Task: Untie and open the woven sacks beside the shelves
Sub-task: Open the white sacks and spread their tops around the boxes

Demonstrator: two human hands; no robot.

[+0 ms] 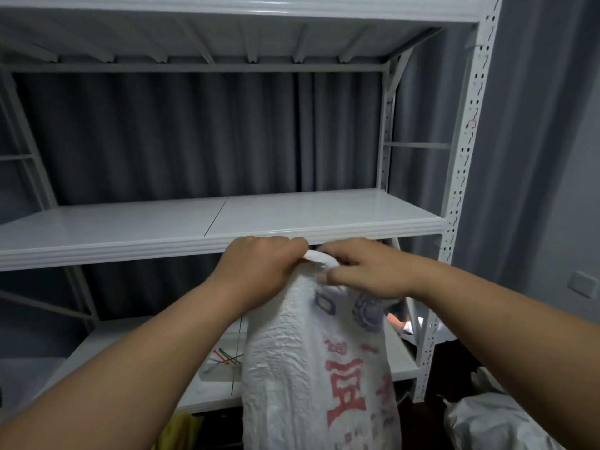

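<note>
Both hands at the sack's neck

The left hand (259,267) and right hand (370,271) each had a closed grip on the bunched top of the white sack (311,368), held upright before the shelf (227,222).

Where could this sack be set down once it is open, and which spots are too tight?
The middle shelf shows bare white surface, bordered by the curtain behind and the perforated upright at right. The lower shelf has bare room at left; coloured ties lie nearer the printed woven sack, which both hands grip at the neck. Another sack crowds the floor at right.
</note>
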